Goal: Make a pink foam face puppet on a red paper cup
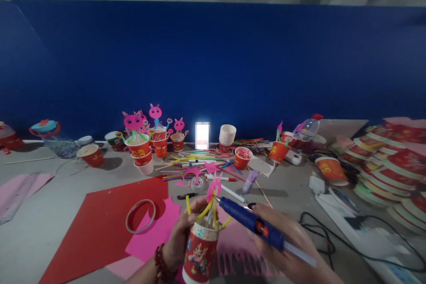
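Note:
A red paper cup (pixel 201 253) with a printed figure stands upright in the grip of my left hand (pixel 179 233), whose fingers curl around its far side and rim. Yellow pipe cleaners (pixel 213 216) rise from the cup and bend over its edge. A pink paper animal head (pixel 214 187) tops them, seen at an angle. My right hand (pixel 286 230) is closed around a blue hot glue gun (pixel 251 218); a whitish glue stick (pixel 301 255) pokes out of its back end. The nozzle reaches the lower part of the pink head; whether they touch, I cannot tell.
Finished pink-headed cups (pixel 138 144) stand at the back left. Pipe cleaners and markers (pixel 199 159) lie mid-table. Red card (pixel 109 226) and a tape roll (pixel 140 216) are left. On the right are a power strip (pixel 346 226), black cable (pixel 321 233) and stacked cups (pixel 392 168).

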